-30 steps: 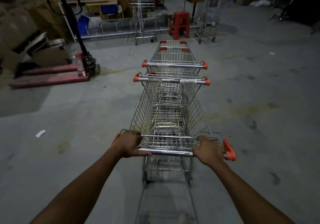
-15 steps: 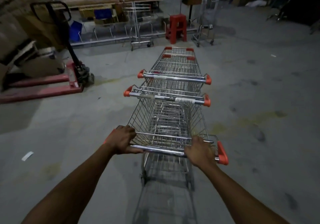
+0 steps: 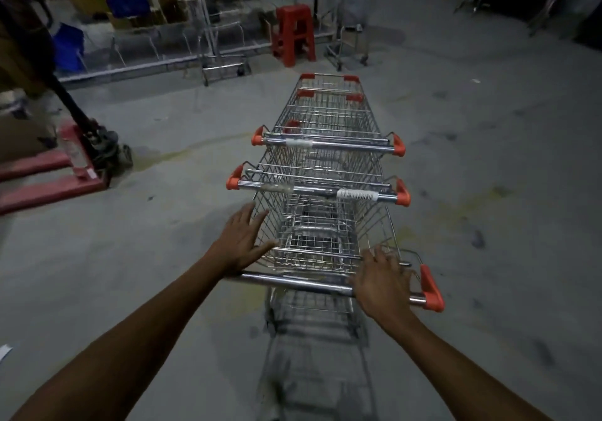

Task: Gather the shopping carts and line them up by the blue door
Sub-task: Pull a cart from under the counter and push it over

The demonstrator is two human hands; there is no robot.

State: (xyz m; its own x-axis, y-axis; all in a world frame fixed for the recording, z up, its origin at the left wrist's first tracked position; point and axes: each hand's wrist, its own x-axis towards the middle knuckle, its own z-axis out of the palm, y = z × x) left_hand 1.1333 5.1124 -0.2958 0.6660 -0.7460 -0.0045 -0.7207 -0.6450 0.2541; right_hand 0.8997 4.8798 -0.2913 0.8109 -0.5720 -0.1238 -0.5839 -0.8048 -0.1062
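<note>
- While the left hand (image 3: 239,241) hangs flat over the left end of the nearest cart's handle (image 3: 293,282), its fingers are spread wide and hold nothing.
- Right hand (image 3: 382,285) lies on the right part of that bar, just beside the orange end cap (image 3: 431,293), with its fingers loosely forward and not wrapped round it.
- Shopping carts (image 3: 319,166), three nested in a row, run from near centre toward the far shelving (image 3: 146,46).
- Red stool (image 3: 294,34) stands beyond them, and a pallet jack (image 3: 81,163) sits at far left.

Left hand (image 3: 242,244), right hand (image 3: 382,282), both splayed.
</note>
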